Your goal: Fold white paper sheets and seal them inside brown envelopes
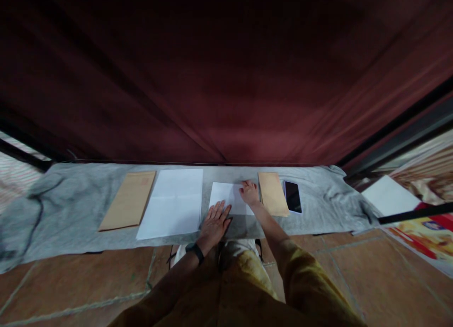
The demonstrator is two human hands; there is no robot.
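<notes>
Paper [228, 193]; corner seemingly under left hand [214, 222]

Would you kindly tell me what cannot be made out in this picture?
All in the head view:
Small white paper: parts hidden beneath the left hand and right hand.
Faint mark on the left brown paper: too small and blurred to read.
Red-and-yellow printed item: cut off by the right edge.

The one view looks from head height, forward and down. The left hand [215, 224] and right hand [250, 193] lie near, below centre; red cloth [226, 96] fills the top.
</notes>
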